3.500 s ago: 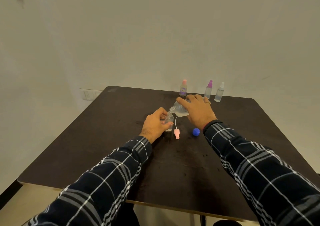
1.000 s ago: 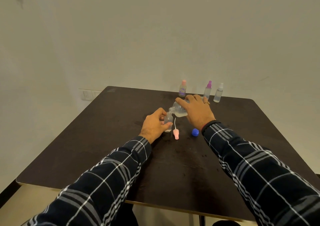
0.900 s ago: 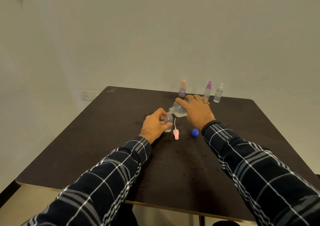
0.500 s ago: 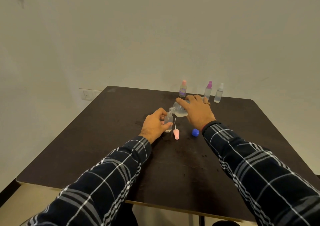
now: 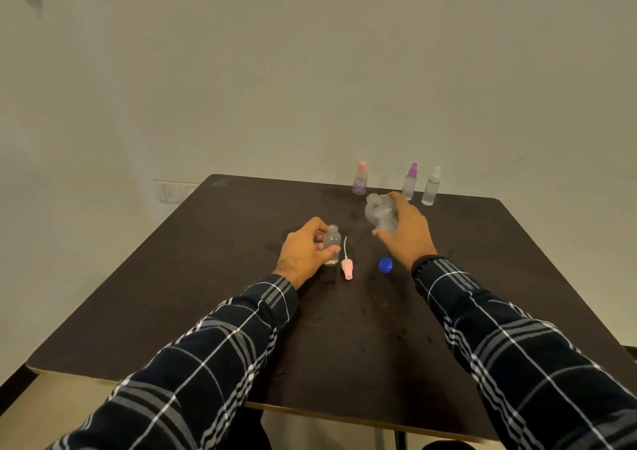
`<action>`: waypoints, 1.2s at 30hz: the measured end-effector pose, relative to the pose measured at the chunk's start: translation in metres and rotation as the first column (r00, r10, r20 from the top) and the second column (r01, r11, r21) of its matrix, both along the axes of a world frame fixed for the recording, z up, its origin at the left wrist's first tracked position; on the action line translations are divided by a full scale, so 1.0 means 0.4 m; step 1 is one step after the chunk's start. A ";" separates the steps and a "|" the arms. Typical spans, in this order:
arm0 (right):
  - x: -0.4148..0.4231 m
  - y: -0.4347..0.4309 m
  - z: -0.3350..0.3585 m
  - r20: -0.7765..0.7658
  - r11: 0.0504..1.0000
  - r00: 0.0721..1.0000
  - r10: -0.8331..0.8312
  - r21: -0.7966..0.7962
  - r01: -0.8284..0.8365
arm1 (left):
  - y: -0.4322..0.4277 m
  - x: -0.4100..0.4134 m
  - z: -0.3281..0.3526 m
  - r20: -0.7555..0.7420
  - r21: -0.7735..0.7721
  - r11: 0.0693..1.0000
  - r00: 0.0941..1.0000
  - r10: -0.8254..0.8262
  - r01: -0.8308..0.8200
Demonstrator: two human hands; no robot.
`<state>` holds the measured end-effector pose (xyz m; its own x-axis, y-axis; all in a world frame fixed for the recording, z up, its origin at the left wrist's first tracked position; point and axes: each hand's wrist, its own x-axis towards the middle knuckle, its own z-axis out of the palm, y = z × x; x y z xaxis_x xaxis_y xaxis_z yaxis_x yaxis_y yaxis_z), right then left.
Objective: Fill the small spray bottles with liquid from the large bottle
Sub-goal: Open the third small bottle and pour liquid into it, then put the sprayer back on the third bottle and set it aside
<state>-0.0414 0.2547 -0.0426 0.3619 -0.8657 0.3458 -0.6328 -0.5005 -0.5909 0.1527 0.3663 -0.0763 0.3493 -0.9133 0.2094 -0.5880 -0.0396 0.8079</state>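
The left hand (image 5: 305,251) curls round the small bottle (image 5: 331,244), hiding its left side. The right hand (image 5: 406,230) grips the tilted large bottle (image 5: 379,213), covering its lower part; how full either is cannot be told.

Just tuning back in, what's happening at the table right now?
A person in a plaid shirt is filling spray bottles. The left hand grips an open small bottle standing on the table. The right hand holds the uncapped large bottle lifted clear of it, mouth up, so nothing is pouring. The pink spray head and blue cap lie on the table near the hands. Three capped spray bottles stand at the far edge.
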 end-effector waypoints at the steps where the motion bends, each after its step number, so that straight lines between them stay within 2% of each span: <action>1: -0.010 -0.002 0.000 0.069 0.999 0.998 -0.016 0.036 0.013 | -0.002 0.002 -0.002 -0.002 0.001 1.000 1.000 0.002 -0.002; 4: -0.032 -0.004 -0.008 0.211 0.987 0.975 -0.067 0.154 0.034 | -0.006 0.005 -0.007 0.003 0.004 1.000 1.000 -0.002 0.002; 8: -0.044 -0.010 -0.032 0.300 0.966 0.945 -0.131 0.255 0.053 | -0.004 0.003 -0.007 -0.014 -0.008 1.000 1.000 -0.005 0.005; 12: -0.061 -0.016 -0.030 0.325 0.944 0.932 -0.159 0.327 0.047 | 0.000 -0.002 -0.003 -0.008 -0.002 1.000 1.000 0.002 -0.002; 17: -0.094 -0.015 -0.047 0.259 0.900 0.949 -0.180 0.433 0.053 | 0.004 -0.005 0.004 -0.001 0.010 1.000 1.000 0.004 -0.004; 19: -0.105 0.016 -0.046 0.322 0.924 0.893 -0.314 0.321 0.209 | 0.003 -0.005 0.005 0.004 0.010 1.000 1.000 0.002 -0.002; 21: -0.117 0.052 -0.045 0.337 0.919 0.866 -0.369 -0.009 0.394 | 0.004 -0.006 0.006 0.006 0.012 1.000 1.000 0.006 -0.006; 22: -0.120 0.066 -0.046 0.286 0.915 0.904 -0.316 -0.160 0.370 | 0.005 -0.007 0.006 0.004 0.013 1.000 1.000 0.006 -0.006; 23: -0.118 0.075 -0.045 0.181 0.935 0.960 -0.214 -0.245 0.255 | 0.005 -0.007 0.006 -0.002 0.015 1.000 1.000 0.005 -0.005; 24: -0.108 0.083 -0.043 0.031 0.964 0.996 -0.080 -0.251 0.085 | 0.006 -0.008 0.007 -0.003 0.018 1.000 1.000 0.004 -0.004; 25: -0.093 0.085 -0.045 -0.144 0.977 0.988 0.059 -0.197 -0.087 | 0.006 -0.008 0.008 0.001 0.019 1.000 1.000 0.005 -0.005; 27: -0.052 0.092 -0.054 -0.414 0.949 0.867 0.277 -0.025 -0.315 | 0.006 -0.008 0.007 -0.002 0.019 1.000 1.000 0.005 -0.005; 29: -0.014 0.105 -0.067 -0.501 0.931 0.800 0.330 0.036 -0.362 | 0.005 -0.008 0.007 -0.014 0.024 1.000 1.000 0.005 -0.005; 36: 0.053 0.128 -0.093 -0.508 0.976 0.843 0.178 -0.017 -0.216 | -0.001 -0.006 0.005 -0.022 0.031 1.000 1.000 -0.005 0.006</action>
<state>-0.0201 0.3058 -0.0797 0.6625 -0.7379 0.1288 -0.7164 -0.6744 -0.1790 0.1504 0.3659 -0.0743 0.3485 -0.9211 0.1733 -0.5705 -0.0617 0.8190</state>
